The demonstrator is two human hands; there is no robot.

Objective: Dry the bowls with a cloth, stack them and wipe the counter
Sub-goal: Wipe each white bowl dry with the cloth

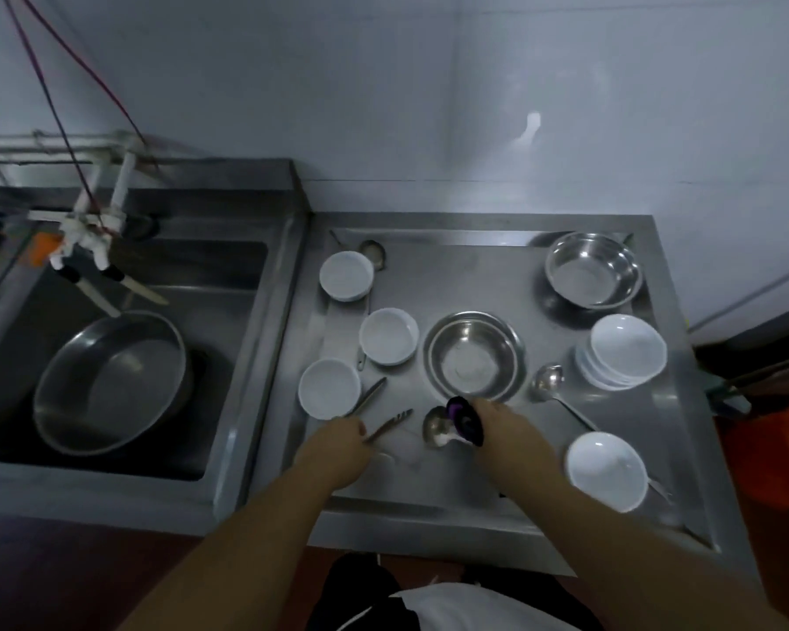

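On the steel counter (488, 275), my left hand (338, 441) grips metal tongs (386, 425) near the front edge. My right hand (504, 425) holds a dark purple cloth (463, 419) against a steel ladle (433, 430) lying on the counter. Three single white bowls (346, 275) (389, 335) (329, 388) stand at the left. A stack of white bowls (627, 350) is at the right, with another white bowl (606, 471) in front of it. One steel bowl (474, 362) sits mid-counter, just beyond my right hand. A second steel bowl (593, 268) is at the back right.
A second ladle (550, 380) lies between the middle steel bowl and the stack. Another ladle (374, 255) lies at the back left. The sink (228, 275) at the left holds a large steel basin (110, 380) under white taps (87, 248). A red bag (775, 453) hangs at the right.
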